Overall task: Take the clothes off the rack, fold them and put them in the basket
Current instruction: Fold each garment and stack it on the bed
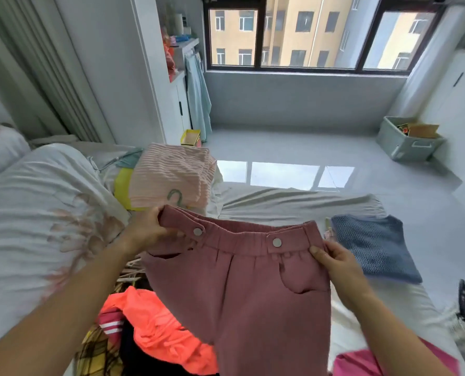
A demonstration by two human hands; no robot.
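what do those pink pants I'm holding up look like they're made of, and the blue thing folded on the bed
Pink pants: apparently a soft, matte, finely ribbed fabric, maybe corduroy or fleece; the gathered waistband looks elastic, with two shiny, likely metal snaps. Blue folded garment: seemingly a knit, going by its open, mesh-like texture; the fibre can't be told.

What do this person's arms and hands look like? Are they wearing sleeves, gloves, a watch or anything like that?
Both forearms are bare as far as the picture shows: no sleeves or cuffs in view. The left hand and the right hand have no gloves, and I see no watch, bracelet or ring on them. The nails look short and unpainted. There are no cables or markings: these are a person's bare hands, not a machine's.
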